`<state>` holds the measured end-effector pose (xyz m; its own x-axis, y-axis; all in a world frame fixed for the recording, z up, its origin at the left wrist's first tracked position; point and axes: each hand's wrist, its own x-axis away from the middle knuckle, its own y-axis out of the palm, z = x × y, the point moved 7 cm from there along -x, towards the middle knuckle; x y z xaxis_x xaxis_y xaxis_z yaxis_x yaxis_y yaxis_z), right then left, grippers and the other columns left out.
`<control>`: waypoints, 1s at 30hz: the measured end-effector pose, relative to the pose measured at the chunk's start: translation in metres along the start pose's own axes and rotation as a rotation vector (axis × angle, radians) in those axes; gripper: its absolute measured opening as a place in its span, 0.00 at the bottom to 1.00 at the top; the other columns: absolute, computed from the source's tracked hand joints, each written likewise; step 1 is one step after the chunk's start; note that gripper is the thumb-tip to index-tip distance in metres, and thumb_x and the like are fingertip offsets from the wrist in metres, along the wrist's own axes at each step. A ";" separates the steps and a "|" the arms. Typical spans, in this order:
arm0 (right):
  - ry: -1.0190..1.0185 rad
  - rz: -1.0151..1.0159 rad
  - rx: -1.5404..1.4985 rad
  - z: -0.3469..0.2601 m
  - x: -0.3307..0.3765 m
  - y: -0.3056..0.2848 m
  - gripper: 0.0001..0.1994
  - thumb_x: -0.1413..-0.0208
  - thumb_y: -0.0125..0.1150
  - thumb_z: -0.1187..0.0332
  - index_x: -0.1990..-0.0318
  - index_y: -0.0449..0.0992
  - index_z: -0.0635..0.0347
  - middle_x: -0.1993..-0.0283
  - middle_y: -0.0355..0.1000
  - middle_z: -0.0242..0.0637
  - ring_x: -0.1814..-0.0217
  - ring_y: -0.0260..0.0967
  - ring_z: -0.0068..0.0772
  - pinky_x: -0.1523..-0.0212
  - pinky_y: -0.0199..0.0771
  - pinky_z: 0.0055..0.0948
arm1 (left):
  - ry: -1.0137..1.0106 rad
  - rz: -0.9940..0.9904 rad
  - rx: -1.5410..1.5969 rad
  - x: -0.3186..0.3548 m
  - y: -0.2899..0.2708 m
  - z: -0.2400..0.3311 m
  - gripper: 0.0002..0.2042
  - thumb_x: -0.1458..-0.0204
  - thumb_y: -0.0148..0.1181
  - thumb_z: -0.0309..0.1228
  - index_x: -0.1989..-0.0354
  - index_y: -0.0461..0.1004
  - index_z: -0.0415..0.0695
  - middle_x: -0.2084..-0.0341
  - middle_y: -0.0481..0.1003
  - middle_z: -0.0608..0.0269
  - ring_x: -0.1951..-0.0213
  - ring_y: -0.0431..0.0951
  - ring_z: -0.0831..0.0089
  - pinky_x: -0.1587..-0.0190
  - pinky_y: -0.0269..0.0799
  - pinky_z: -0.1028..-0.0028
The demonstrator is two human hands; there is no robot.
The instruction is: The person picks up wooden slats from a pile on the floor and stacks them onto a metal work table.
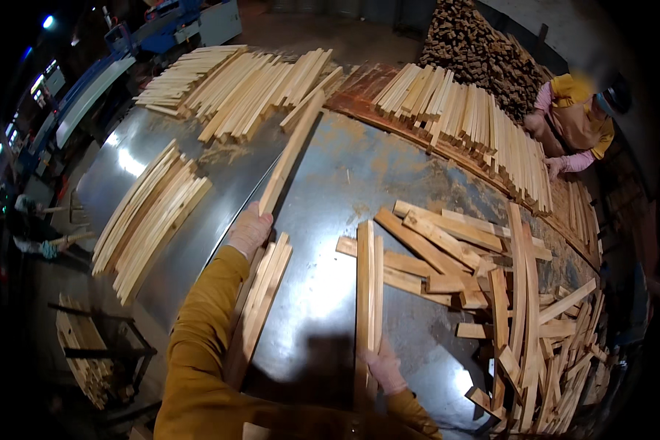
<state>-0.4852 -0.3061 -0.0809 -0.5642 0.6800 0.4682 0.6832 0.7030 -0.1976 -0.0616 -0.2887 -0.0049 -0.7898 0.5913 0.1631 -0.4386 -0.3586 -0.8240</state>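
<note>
My left hand [251,229], in a mustard sleeve, is closed round the near end of a long wooden strip [292,158]. That strip slants away to the far right, its far end by the stacks at the back. Just under my left forearm, a few strips [268,279] lie side by side on the metal table [308,213]. Close to my body, my right hand [386,368] grips the right side of a narrow pair of upright-looking strips [368,293], thumb against the wood. Its fingers are partly hidden behind it.
A bundle of strips [150,220] lies at left, with larger rows [249,92] behind. A jumbled heap [521,308] covers the right side. Beyond it, a co-worker [576,121] handles a long row [469,117] on a reddish board. Blue machinery [125,44] stands far left.
</note>
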 end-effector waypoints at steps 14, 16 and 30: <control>0.065 0.056 -0.348 0.023 0.001 0.009 0.23 0.52 0.62 0.70 0.48 0.64 0.64 0.63 0.70 0.37 0.64 0.68 0.25 0.64 0.72 0.28 | -0.139 -0.128 -0.098 -0.100 0.012 -0.033 0.21 0.48 0.53 0.45 0.53 0.69 0.40 0.59 0.75 0.44 0.57 0.76 0.49 0.54 0.69 0.60; -0.012 0.050 -0.181 -0.024 0.006 0.006 0.25 0.52 0.62 0.71 0.46 0.62 0.64 0.60 0.70 0.37 0.62 0.68 0.26 0.62 0.72 0.28 | -0.080 -0.107 -0.261 -0.101 0.011 -0.005 0.22 0.48 0.53 0.44 0.53 0.69 0.39 0.58 0.74 0.43 0.56 0.75 0.48 0.54 0.70 0.60; -0.024 0.032 0.411 -0.018 0.008 0.035 0.36 0.50 0.64 0.62 0.37 0.53 0.64 0.49 0.66 0.54 0.51 0.70 0.49 0.56 0.72 0.39 | 0.141 0.222 -0.006 -0.022 -0.031 -0.016 0.30 0.47 0.54 0.47 0.41 0.60 0.38 0.50 0.71 0.43 0.48 0.71 0.51 0.47 0.65 0.63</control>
<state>-0.4572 -0.2800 -0.0683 -0.5596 0.7041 0.4371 0.4610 0.7028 -0.5418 -0.0238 -0.2790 0.0089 -0.7986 0.5936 -0.0994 -0.2580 -0.4867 -0.8346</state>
